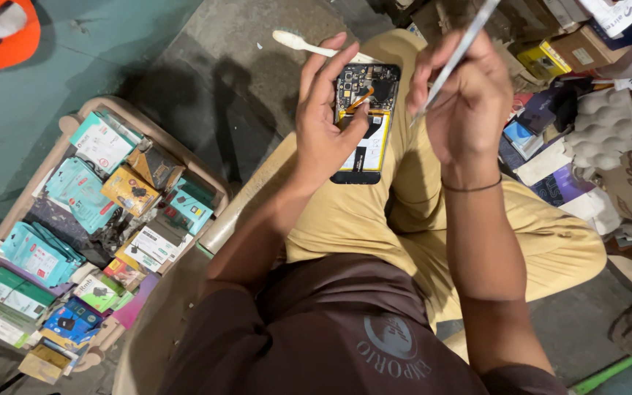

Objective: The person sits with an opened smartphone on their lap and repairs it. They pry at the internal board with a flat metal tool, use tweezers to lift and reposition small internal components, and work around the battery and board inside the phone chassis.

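Near left, a beige tray (217, 192) crammed with small glossy cardboard boxes (82, 186). Farther, over tan trousers (374, 212), left hand (323, 128) wrapped around an opened smartphone (366, 121), circuitry bared; right hand (462, 102) pinching slim metal tweezers (453, 60). Beyond, a white toothbrush (303, 45) on concrete.

Shiny metal tweezers (453, 60), matt cloth trousers (374, 212)

Black opened phone (363, 117) with yellow-edged battery, khaki trousers (374, 212), teal boxes (74, 186), orange bag (1, 33)
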